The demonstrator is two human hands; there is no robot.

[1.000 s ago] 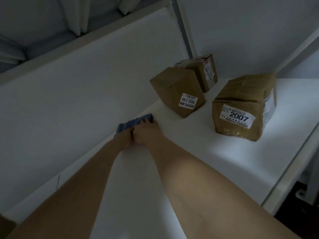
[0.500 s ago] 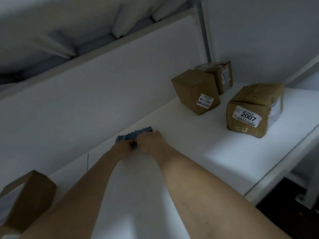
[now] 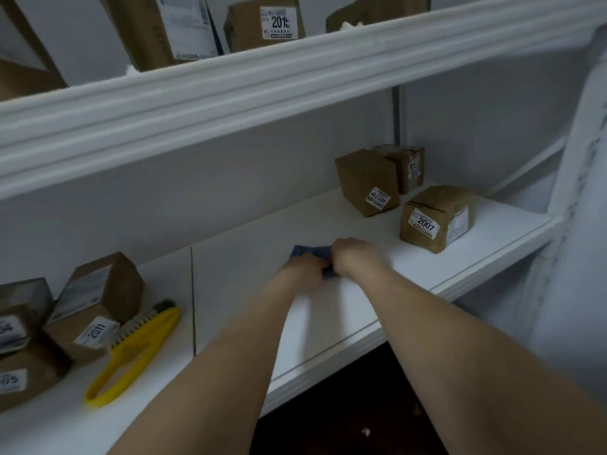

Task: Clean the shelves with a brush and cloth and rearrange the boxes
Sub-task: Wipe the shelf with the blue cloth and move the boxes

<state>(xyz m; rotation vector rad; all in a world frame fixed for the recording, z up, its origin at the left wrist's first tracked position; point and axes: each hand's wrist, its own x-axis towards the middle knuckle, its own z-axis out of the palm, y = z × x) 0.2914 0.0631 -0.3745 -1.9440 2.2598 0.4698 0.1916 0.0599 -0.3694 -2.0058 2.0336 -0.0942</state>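
Both hands, left hand (image 3: 307,267) and right hand (image 3: 349,257), meet knuckle to knuckle and grip a bunched blue cloth (image 3: 312,250) mid-depth on the white shelf (image 3: 249,257). Bare board lies all round them. The front lip runs just beside the right forearm. To the right, three brown boxes (image 3: 437,218) stand near the corner. To the left, past a seam, a yellow brush (image 3: 131,349) leans against more boxes (image 3: 95,307). A second ago the cloth lay against the back wall; now it sits clear of it. An upper shelf (image 3: 262,80) carries further boxes, and dark floor shows below.
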